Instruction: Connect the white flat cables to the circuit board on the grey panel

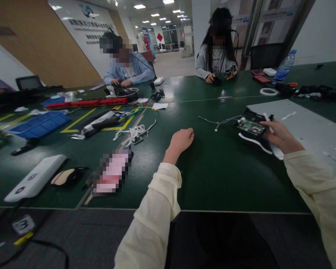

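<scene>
My left hand [181, 141] rests on the dark green table [212, 175] with its fingers curled into a loose fist, nothing in it. My right hand [278, 136] grips the right side of a small device with a green circuit board [252, 126], fingers wrapped over its edge. Thin wires [221, 121] trail left from the board. A white strip [254, 143] lies just in front of the board. Both arms wear cream sleeves.
A grey sheet [305, 127] lies at the right. White cable ties [133, 133], a blue tray [39, 125], a red bar [86, 103] and a white flat device [35, 178] lie left. Two people sit across the table. A water bottle [284, 67] and a tape roll [268, 91] stand far right.
</scene>
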Motion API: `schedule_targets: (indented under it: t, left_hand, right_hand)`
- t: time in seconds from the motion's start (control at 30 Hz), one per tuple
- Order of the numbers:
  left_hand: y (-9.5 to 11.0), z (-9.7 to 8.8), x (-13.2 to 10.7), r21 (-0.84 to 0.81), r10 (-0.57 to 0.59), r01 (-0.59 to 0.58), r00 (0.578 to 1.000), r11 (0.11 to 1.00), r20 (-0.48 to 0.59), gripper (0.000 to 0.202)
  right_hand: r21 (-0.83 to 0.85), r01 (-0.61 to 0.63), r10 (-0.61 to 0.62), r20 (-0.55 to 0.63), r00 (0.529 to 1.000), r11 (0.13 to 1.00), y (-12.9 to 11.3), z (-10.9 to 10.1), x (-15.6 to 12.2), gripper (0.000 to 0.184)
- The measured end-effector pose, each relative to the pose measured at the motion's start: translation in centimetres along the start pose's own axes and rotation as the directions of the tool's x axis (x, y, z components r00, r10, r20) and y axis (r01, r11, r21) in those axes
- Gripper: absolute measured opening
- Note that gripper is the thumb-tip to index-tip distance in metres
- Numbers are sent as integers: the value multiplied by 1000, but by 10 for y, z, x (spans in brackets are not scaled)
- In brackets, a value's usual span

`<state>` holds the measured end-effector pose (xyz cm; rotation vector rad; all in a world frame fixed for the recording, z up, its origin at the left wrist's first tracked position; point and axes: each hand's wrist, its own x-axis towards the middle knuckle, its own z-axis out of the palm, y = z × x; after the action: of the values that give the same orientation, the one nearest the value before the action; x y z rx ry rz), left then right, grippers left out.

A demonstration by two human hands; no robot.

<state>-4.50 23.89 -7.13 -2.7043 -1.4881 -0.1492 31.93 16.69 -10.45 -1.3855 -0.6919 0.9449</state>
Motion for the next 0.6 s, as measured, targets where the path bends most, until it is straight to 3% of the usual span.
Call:
schedule_targets:
  t: [0.13, 0.2, 0.27, 0.33, 0.4, 0.6]
  left_hand:
    - [2, -5, 0, -67, -78, 71, 991, 995, -106, 24]
    - [5, -8, 0, -130, -76, 55, 984, 990, -161, 25]
    - [9, -10, -1, -206, -13, -30, 979, 978, -204, 29]
    - [15, -10, -2, -269, 95, -158, 968, 950, -230, 37]
    - [24, -10, -5, -306, 189, -249, 959, 919, -212, 45]
    - [44, -4, -11, -354, 324, -308, 946, 883, -14, 73]
  right_hand:
    - [105, -90, 65, 224, 973, 990, 15, 41, -22, 35]
    - [99, -138, 91, 379, 921, 985, 16, 56, -36, 43]
    - [72, -177, 122, 479, 869, 982, 15, 66, -49, 50]
    - [43, -198, 149, 510, 847, 979, 14, 72, -58, 50]
    - [27, -200, 161, 490, 857, 980, 13, 75, -61, 45]
    - [103, -172, 108, 447, 888, 980, 12, 77, -56, 23]
